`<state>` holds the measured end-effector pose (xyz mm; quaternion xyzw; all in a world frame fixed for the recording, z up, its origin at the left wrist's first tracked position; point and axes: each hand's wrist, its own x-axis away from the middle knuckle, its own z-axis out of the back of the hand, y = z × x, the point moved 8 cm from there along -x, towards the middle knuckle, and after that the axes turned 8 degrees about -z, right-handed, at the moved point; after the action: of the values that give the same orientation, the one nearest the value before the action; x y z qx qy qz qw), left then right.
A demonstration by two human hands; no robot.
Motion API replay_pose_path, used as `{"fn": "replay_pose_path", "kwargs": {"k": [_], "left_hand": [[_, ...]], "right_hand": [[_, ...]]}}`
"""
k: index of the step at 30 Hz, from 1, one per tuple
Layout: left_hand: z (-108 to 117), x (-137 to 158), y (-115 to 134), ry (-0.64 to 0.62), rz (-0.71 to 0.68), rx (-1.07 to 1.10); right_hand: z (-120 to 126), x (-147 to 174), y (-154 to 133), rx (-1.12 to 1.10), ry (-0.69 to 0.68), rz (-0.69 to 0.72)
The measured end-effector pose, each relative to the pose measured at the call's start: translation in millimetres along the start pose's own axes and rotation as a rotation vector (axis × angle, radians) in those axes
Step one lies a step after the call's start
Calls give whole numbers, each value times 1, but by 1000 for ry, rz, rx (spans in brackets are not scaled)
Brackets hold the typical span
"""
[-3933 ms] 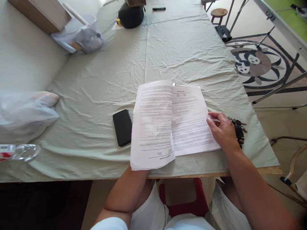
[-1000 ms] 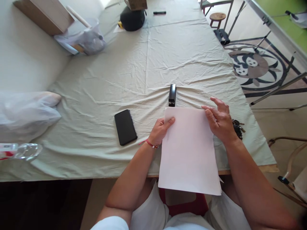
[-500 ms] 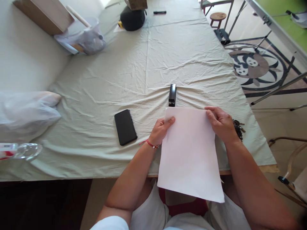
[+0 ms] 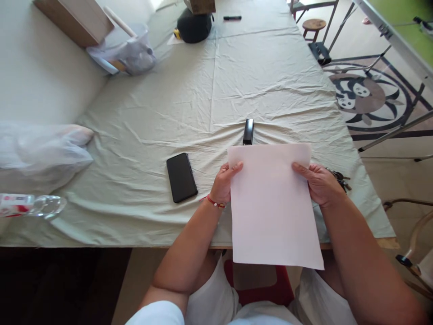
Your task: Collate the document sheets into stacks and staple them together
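Note:
White paper (image 4: pixel 274 207) is held up over the table's front edge, its lower end hanging above my lap. I cannot tell how many sheets there are. On its left edge my left hand (image 4: pixel 225 181) pinches it, thumb on top and fingers hidden behind. My right hand (image 4: pixel 318 183) grips the right edge near the top corner in the same way. Just beyond the paper's top edge lies a black stapler (image 4: pixel 248 131), its near end covered by the paper. A black phone (image 4: pixel 181 177) rests left of my left hand. Keys (image 4: pixel 339 178) lie partly behind my right hand.
A pale green cloth (image 4: pixel 169 104) covers the table. To the left are a plastic bag (image 4: pixel 43 153) and a clear bottle (image 4: pixel 34 206). Farther back sit another bag (image 4: pixel 135 54), a black case (image 4: pixel 195 27) and a black marker (image 4: pixel 232 18). A wooden stool (image 4: pixel 314 26) stands beyond the right edge.
My right thumb has shifted from the paper's top right corner onto its face, and that hand now grips the right edge. The paper's top corner has spread out flat. The camera view has moved slightly.

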<state>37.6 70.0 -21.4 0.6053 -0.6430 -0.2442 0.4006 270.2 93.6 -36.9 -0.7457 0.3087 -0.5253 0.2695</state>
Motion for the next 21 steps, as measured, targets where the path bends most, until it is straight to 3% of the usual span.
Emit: {"fn": "replay_pose_path", "kwargs": {"k": [4,8,15,21], "left_hand": [[-10,3,15,-141,-64,68],[-12,5,21,-198,-102,92],[-7,1,24,-156,-192,94],[-5,1,20,-98,-191,50]], "right_hand": [[-4,3,5,-7,-43,-74],[-9,3,7,-6,-83,-97],[-12,-1,3,-5,-43,10],[-6,-2,0,0,1,99]]}}
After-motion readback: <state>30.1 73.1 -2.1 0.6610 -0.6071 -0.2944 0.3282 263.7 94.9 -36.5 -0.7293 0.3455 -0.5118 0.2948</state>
